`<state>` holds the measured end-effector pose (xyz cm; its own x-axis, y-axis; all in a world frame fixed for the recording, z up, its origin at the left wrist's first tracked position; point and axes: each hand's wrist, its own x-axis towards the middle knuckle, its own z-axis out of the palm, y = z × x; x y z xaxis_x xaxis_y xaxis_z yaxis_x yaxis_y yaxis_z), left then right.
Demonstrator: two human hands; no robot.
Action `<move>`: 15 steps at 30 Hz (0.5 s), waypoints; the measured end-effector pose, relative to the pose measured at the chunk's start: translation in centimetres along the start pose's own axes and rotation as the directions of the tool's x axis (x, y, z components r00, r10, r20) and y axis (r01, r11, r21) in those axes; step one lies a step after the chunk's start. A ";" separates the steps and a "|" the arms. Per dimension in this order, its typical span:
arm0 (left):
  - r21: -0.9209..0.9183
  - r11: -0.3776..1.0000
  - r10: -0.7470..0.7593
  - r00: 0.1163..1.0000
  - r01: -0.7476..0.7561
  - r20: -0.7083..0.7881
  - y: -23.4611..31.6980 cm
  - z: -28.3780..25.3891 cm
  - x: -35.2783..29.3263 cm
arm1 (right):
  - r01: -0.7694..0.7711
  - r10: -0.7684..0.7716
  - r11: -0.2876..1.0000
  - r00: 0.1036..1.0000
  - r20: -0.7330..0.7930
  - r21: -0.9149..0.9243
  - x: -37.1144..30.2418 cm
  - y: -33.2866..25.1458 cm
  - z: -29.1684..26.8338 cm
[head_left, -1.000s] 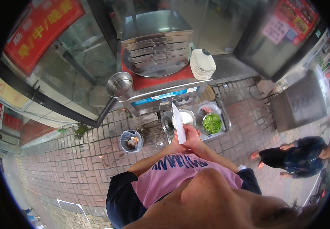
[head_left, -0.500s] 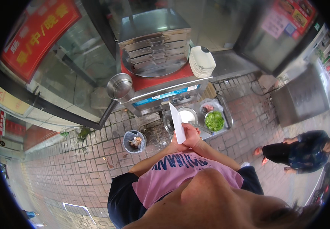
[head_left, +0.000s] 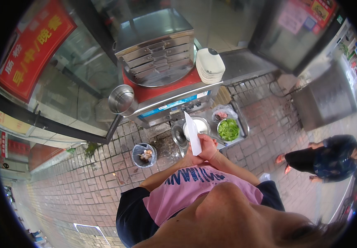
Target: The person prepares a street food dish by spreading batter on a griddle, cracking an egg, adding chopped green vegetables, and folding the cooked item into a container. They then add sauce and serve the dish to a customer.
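clock centred on the hands. white flat blade (head_left: 192,136): thin, smooth, straight-edged, tilted toward 11 o'clock, its lower end at the hands. just beyond, 12 o'clock: round metal bowl (head_left: 208,132), smooth white contents. 1 o'clock: crinkled green leaves (head_left: 228,130), round heap. 9 o'clock: bag-lined bucket (head_left: 135,153) on rough brick paving (head_left: 104,177). 11 o'clock: boxy, shiny steel drawer unit (head_left: 155,31).

pose: forearms angled in from 8 and 4 o'clock. right hand (head_left: 207,147) curled, gripping blade's lower end; left hand (head_left: 192,158) pressed against it, fingers mostly hidden, own grip cannot be told.
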<state>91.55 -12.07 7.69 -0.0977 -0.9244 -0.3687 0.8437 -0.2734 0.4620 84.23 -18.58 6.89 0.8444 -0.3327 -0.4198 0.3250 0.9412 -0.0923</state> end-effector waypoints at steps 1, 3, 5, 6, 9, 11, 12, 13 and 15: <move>0.314 0.945 0.089 0.996 -0.093 0.026 0.6 0.6 -0.6 | 0.015 -0.015 1.000 1.000 0.009 0.001 -0.1 -0.4 -0.4; 0.803 0.539 0.219 0.963 -0.254 0.157 2.1 1.4 -2.2 | 0.043 -0.043 0.999 0.999 -0.004 -0.027 -0.6 -1.3 -0.4; 0.542 0.832 0.099 0.993 -0.115 0.059 1.6 -4.1 -0.5 | 0.059 -0.063 0.994 0.997 -0.040 -0.097 -1.7 -2.2 0.4; -0.126 0.982 -0.141 0.990 0.143 0.023 0.4 -9.7 1.6 | 0.032 -0.030 0.999 0.999 0.037 -0.043 -0.7 -2.7 -1.6; 0.657 0.729 0.157 0.887 0.194 -0.435 1.8 -16.9 -2.7 | 0.174 -0.182 0.979 0.981 -0.065 -0.108 -2.1 -4.7 -1.5; 0.916 0.149 0.127 0.912 0.372 -0.391 1.8 -21.6 -5.3 | 0.208 -0.215 0.973 0.974 -0.066 -0.101 -2.6 -6.0 -2.0; 0.910 -0.170 0.002 0.924 0.378 -0.383 1.8 -21.8 -7.3 | 0.198 -0.205 0.975 0.976 -0.067 -0.097 -2.6 -6.6 -2.0; 0.944 -0.102 -0.162 0.931 0.315 -0.328 1.5 -22.6 -8.9 | 0.216 -0.221 0.973 0.973 -0.065 -0.085 -2.8 -7.2 -2.4; 0.966 0.050 -0.234 0.943 0.253 -0.235 -0.8 -22.1 -11.1 | 0.189 -0.194 0.976 0.980 -0.044 -0.112 -2.7 -7.8 -2.5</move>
<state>103.64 4.27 -6.41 -0.1656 -0.7457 -0.6454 -0.4924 -0.5045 0.7092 78.33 -24.92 6.46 0.7455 -0.5064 -0.4333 0.4286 0.8621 -0.2703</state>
